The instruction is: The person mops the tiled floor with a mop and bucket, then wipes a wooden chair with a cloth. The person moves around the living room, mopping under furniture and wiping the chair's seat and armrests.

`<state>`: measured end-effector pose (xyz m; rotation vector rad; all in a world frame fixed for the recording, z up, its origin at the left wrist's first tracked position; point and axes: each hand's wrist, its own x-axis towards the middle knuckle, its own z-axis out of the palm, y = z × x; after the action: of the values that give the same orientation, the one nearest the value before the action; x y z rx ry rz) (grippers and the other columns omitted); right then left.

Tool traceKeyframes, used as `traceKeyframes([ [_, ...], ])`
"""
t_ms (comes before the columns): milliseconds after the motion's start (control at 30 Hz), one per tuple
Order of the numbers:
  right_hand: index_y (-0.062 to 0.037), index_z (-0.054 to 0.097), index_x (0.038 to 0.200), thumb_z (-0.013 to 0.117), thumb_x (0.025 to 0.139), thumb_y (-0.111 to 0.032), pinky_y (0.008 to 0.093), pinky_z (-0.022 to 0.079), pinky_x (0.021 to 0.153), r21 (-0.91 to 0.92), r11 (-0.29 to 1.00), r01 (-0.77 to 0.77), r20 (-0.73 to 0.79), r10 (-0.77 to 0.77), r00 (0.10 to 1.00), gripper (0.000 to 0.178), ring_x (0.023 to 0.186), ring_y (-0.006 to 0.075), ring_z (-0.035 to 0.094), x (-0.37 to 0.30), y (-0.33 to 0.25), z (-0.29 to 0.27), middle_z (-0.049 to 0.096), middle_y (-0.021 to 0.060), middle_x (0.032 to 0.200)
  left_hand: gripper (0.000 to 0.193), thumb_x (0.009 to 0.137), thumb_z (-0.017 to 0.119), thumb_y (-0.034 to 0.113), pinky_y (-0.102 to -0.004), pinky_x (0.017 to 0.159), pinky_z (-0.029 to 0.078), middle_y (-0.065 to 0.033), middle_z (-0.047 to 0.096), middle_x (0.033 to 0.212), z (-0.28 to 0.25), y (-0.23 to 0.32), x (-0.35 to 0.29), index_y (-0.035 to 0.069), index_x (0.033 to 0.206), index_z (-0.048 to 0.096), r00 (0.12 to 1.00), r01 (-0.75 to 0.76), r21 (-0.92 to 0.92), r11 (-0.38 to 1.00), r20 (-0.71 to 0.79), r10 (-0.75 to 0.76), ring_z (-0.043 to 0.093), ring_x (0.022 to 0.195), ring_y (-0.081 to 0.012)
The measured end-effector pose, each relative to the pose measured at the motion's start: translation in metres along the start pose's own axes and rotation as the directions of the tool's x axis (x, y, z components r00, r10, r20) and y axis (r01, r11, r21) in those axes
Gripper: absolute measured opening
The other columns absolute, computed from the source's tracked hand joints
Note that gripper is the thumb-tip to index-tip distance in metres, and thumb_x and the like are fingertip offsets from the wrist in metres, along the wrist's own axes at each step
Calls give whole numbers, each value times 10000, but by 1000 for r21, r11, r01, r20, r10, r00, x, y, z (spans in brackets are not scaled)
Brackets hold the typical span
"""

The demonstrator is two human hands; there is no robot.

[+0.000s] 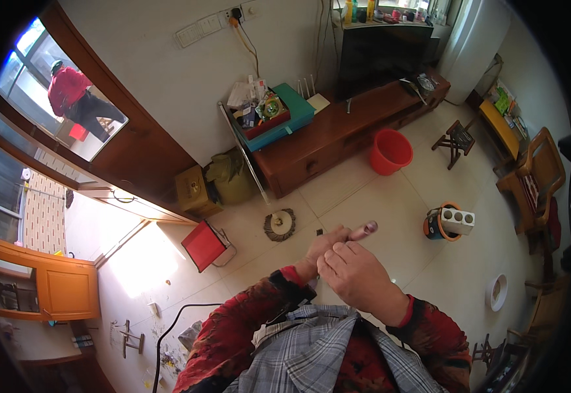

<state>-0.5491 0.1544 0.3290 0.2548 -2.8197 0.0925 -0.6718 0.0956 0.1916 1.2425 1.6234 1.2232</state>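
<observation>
Both my hands are closed, close together in front of my chest. My left hand (325, 245) grips a pink metallic tube (364, 230), whose rounded end sticks out to the right past my fingers. My right hand (359, 275) presses against the left with its fingers curled in at the same tube; the part of the tube under the fingers is hidden. Beyond my hands a round mop head (279, 224) with a grey-brown fringe and pale centre lies on the tiled floor.
A red bucket (390, 152) stands by the brown TV cabinet (312, 160). To the right are a small bucket (434, 226) with a white block across it and a white basin (496, 292). A red folding stool (203, 246) is at left. A metal pole (245, 154) leans on the cabinet. Scraps litter the lower left floor.
</observation>
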Motion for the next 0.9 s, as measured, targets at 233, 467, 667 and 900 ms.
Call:
traceKeyframes([
  [233, -84, 623, 836, 679, 772, -152, 387, 485, 656, 183, 880, -439, 116, 424, 898, 109, 729, 293, 603, -71, 71, 17, 609, 87, 733, 160, 882, 699, 134, -279, 648, 481, -34, 595, 788, -145, 16, -32, 37, 983, 622, 818, 119, 361, 925, -563, 115, 562, 701, -131],
  [467, -69, 655, 816, 654, 813, -191, 422, 503, 627, 232, 539, -809, 389, 711, 585, 122, 711, 324, 637, -217, 76, 83, 653, 115, 735, 208, 883, 692, 200, -364, 657, 486, -123, 600, 762, -251, -8, -21, 24, 938, 595, 599, 340, 375, 862, -794, 109, 596, 685, -279],
  [667, -71, 682, 794, 647, 824, -226, 452, 518, 633, 152, 384, -911, 529, 747, 403, 161, 684, 353, 652, -258, 50, 122, 675, 141, 725, 231, 903, 634, 215, -432, 708, 496, -186, 672, 888, -339, -69, 6, 7, 996, 599, 452, 472, 368, 801, -881, 138, 649, 830, -380],
  [900, -93, 717, 745, 587, 819, -317, 443, 537, 692, -181, 476, -861, 706, 673, 223, 270, 730, 351, 670, -236, 37, 209, 686, 154, 769, 268, 878, 644, 235, -461, 777, 498, -212, 681, 918, -463, -174, 36, 14, 1029, 623, 358, 540, 199, 817, -934, -9, 651, 903, -404],
])
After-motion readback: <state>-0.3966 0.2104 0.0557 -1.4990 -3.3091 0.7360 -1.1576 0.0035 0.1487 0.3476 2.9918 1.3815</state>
